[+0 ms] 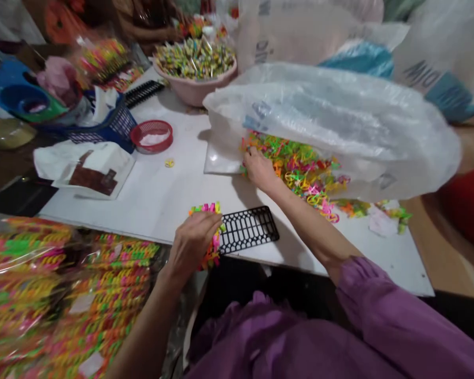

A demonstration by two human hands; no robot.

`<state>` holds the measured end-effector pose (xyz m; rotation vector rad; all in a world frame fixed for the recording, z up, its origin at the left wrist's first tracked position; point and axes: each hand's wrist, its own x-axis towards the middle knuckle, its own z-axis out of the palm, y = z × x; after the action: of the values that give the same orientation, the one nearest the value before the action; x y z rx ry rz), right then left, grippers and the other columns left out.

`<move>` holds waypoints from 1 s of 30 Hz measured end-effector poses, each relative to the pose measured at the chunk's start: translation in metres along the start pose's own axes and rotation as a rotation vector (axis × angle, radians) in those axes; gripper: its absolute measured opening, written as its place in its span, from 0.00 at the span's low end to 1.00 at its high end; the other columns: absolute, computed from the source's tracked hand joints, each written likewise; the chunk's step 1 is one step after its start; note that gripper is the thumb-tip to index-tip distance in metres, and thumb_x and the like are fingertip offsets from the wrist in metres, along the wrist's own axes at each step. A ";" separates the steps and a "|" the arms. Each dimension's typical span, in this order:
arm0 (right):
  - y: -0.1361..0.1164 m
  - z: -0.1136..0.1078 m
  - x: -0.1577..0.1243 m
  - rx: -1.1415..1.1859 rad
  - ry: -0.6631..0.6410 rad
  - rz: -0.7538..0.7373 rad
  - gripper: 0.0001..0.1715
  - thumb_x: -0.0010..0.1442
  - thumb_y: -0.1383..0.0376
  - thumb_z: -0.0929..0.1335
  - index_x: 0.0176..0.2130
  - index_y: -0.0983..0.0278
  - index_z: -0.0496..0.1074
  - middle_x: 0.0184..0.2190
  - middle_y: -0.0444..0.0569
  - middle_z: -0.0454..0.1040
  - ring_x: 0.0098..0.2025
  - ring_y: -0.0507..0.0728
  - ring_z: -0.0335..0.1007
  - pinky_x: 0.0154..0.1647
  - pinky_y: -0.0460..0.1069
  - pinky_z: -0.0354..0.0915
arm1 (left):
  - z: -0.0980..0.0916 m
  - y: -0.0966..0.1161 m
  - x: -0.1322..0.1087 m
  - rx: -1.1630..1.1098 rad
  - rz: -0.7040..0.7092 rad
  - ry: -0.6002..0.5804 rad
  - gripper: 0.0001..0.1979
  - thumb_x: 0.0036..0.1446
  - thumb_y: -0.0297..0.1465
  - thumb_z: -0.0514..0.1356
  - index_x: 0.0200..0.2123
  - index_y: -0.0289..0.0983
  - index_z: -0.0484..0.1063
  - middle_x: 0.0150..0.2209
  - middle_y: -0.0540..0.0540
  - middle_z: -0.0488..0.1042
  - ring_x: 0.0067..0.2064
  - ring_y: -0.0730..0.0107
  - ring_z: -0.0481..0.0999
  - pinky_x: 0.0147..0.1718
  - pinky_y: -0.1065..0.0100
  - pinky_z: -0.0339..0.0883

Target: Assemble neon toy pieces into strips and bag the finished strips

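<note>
My left hand [193, 238] is closed over the left end of a black plastic grid rack [249, 229], where rows of neon plastic pieces [211, 207] are set. The rack's right part is bare black mesh. My right hand [259, 167] is at the left edge of a loose heap of small neon plastic pieces [300, 163]. Its fingers are curled together among them, and what lies between the fingertips is too small to make out. The heap spills from the mouth of a large clear plastic bag [351, 126] onto the white table [161, 195].
Bagged rows of neon pieces [82, 295] lie at lower left. A red basket [152, 136], a white-and-brown packet [90, 171] and a blue basket [114, 123] stand on the left. Behind is a full pink basin [195, 87]; another person's arm [150, 34] shows beyond. A red tub [468, 202] is at right.
</note>
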<state>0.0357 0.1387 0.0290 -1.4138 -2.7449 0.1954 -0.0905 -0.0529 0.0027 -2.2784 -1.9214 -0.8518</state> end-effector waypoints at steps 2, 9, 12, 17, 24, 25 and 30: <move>-0.007 0.017 -0.026 0.119 -0.048 -0.198 0.14 0.59 0.71 0.61 0.46 0.71 0.66 0.47 0.59 0.65 0.47 0.59 0.63 0.41 0.48 0.60 | 0.000 0.001 0.000 0.013 -0.050 -0.037 0.11 0.60 0.31 0.53 0.40 0.35 0.74 0.39 0.45 0.77 0.43 0.67 0.74 0.46 0.66 0.66; -0.034 0.083 -0.078 0.508 -0.043 -0.526 0.09 0.62 0.65 0.61 0.37 0.67 0.67 0.33 0.50 0.68 0.37 0.55 0.61 0.39 0.47 0.57 | -0.006 0.005 0.001 0.044 -0.091 -0.091 0.12 0.60 0.31 0.53 0.42 0.36 0.73 0.41 0.46 0.76 0.43 0.70 0.73 0.45 0.70 0.65; -0.033 0.092 -0.074 0.558 -0.053 -0.555 0.09 0.62 0.65 0.61 0.35 0.67 0.68 0.31 0.49 0.69 0.36 0.55 0.61 0.39 0.47 0.56 | -0.005 0.007 0.002 0.051 -0.093 -0.106 0.12 0.61 0.30 0.52 0.43 0.36 0.72 0.41 0.46 0.76 0.43 0.70 0.73 0.46 0.71 0.65; -0.040 0.083 -0.084 0.450 -0.061 -0.495 0.09 0.61 0.65 0.62 0.36 0.68 0.68 0.33 0.52 0.70 0.38 0.56 0.62 0.42 0.49 0.57 | -0.008 0.011 0.003 0.038 -0.080 -0.097 0.10 0.61 0.31 0.52 0.40 0.36 0.72 0.39 0.46 0.76 0.42 0.70 0.74 0.45 0.70 0.66; 0.009 0.037 -0.044 0.354 -0.015 -0.390 0.13 0.59 0.68 0.63 0.46 0.66 0.67 0.42 0.51 0.71 0.43 0.54 0.67 0.43 0.45 0.61 | 0.014 -0.017 -0.017 0.143 0.182 0.022 0.12 0.60 0.28 0.50 0.45 0.40 0.69 0.41 0.49 0.76 0.43 0.71 0.75 0.44 0.72 0.67; 0.015 0.027 -0.028 0.247 0.035 -0.241 0.14 0.60 0.69 0.62 0.47 0.66 0.66 0.42 0.53 0.72 0.44 0.55 0.68 0.42 0.46 0.62 | 0.016 -0.020 -0.019 0.156 0.187 0.028 0.13 0.60 0.28 0.50 0.46 0.40 0.69 0.41 0.49 0.76 0.44 0.71 0.74 0.45 0.72 0.67; 0.022 0.004 0.037 -0.119 0.023 0.086 0.13 0.59 0.74 0.59 0.40 0.71 0.70 0.36 0.61 0.74 0.40 0.58 0.71 0.37 0.48 0.64 | 0.015 -0.019 -0.027 0.157 0.185 0.037 0.15 0.60 0.26 0.48 0.46 0.40 0.69 0.41 0.48 0.76 0.44 0.71 0.74 0.46 0.71 0.67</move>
<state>0.0315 0.1806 0.0214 -1.5541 -2.7206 0.0185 -0.1046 -0.0672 -0.0273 -2.2853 -1.6661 -0.6903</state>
